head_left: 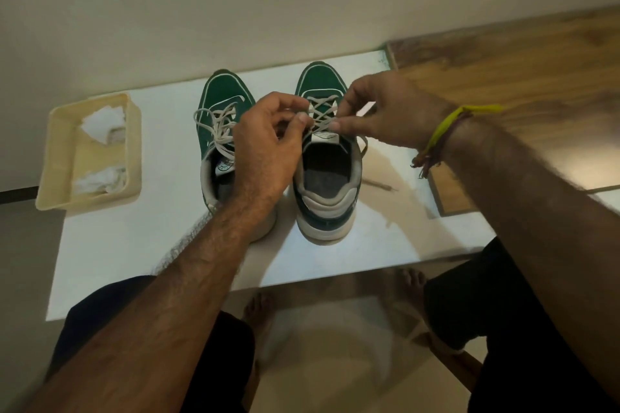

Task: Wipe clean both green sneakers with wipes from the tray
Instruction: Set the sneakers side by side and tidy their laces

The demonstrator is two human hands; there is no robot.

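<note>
left hand [268,144], right hand [382,111] pinch laces [322,114] | right sneaker [327,157]

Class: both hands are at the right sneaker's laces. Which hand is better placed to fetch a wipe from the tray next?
Probably the left hand: the tray with wipes lies on its side, beyond the left sneaker. The right hand would have to cross both sneakers.

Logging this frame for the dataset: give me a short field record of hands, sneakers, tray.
left hand: pinches the laces of the right sneaker
right hand: pinches the same laces
right sneaker: upright, toe away from the person
left sneaker: beside it, laces loose
tray: left of the sneakers, on the white table
wipes: crumpled, in the tray
</note>
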